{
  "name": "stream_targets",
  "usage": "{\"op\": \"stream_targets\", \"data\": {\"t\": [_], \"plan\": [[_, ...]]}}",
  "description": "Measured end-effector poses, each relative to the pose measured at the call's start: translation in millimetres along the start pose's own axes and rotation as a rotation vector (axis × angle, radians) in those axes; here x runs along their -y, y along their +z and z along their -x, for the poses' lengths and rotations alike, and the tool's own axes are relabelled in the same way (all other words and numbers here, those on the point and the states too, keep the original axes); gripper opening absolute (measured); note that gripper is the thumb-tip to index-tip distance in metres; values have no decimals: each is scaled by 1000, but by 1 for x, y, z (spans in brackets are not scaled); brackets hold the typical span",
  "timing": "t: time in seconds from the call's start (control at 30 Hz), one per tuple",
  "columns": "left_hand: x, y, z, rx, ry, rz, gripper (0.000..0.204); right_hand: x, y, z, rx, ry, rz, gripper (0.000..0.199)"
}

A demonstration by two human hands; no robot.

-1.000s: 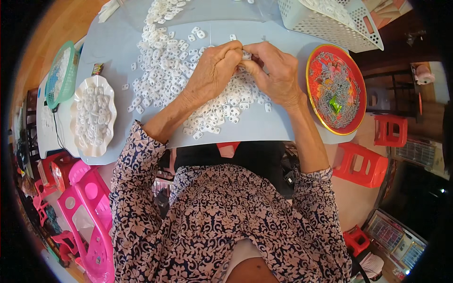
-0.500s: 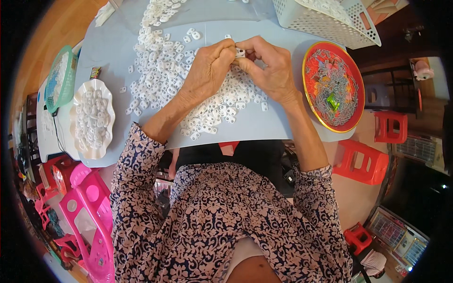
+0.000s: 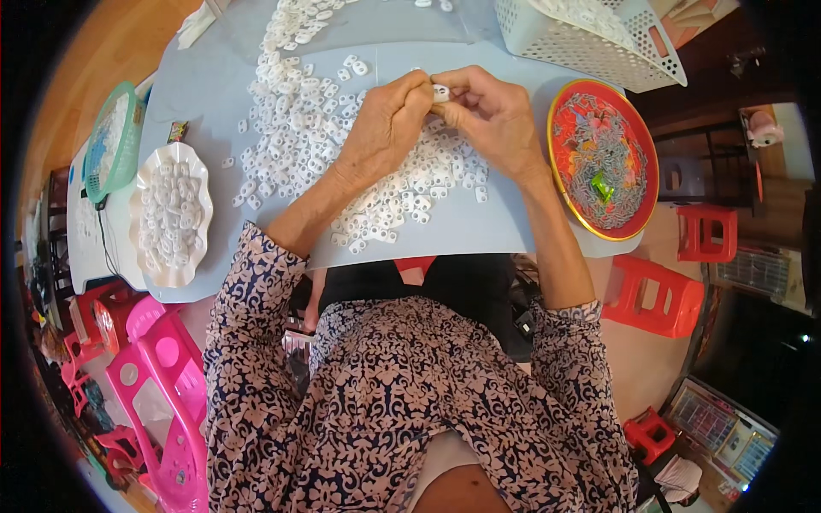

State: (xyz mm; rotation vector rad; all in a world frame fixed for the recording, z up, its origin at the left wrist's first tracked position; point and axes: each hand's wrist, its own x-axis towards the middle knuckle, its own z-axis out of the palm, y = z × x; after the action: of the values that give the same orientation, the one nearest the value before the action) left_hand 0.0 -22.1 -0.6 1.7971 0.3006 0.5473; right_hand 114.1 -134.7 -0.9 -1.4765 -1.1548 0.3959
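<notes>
Pinching one white clip [image 3: 441, 92] between both hands, left hand [image 3: 389, 124] and right hand [image 3: 496, 120], at twelve o'clock over our grey table [image 3: 505, 227]; red tray [image 3: 602, 159] at three, white dish [image 3: 171, 214] at nine.

Head view — looking steeply down, close.

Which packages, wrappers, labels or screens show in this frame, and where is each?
Small wrapper: on the blue table's left part, beyond the white scalloped dish; flat, dark with red and yellow.
Green wrapped piece: in the round red tray, right of the right hand; small, shiny.
No screen can be made out.
</notes>
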Motion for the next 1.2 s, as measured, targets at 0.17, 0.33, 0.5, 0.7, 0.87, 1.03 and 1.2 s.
{"op": "stream_targets", "data": {"t": [0.17, 0.33, 0.5, 0.7, 0.87, 1.03, 1.2], "plan": [[-1, 1, 2, 25, -17, 26, 23, 6, -3, -1, -1, 111, -191, 14], [-1, 4, 5, 4, 120, 12, 18, 4, 3, 3, -74, 111, -318, 11], [-3, -1, 8, 14, 116, 49, 17, 20, 1, 9, -197, 84, -107, 8], [1, -19, -8, -146, 166, 134, 23, 42, -92, -54, -482, -210, 355, 9], [4, -30, -11, -167, 133, 85, 28, 33, -101, -58, -321, -400, 848, 12], [13, -33, -5, -174, 80, 107, 29, 17, -41, -33, 106, -172, 797, 11], [7, -27, -2, -135, 94, 63, 27, 4, -22, -27, 322, -95, 927, 12]]}}
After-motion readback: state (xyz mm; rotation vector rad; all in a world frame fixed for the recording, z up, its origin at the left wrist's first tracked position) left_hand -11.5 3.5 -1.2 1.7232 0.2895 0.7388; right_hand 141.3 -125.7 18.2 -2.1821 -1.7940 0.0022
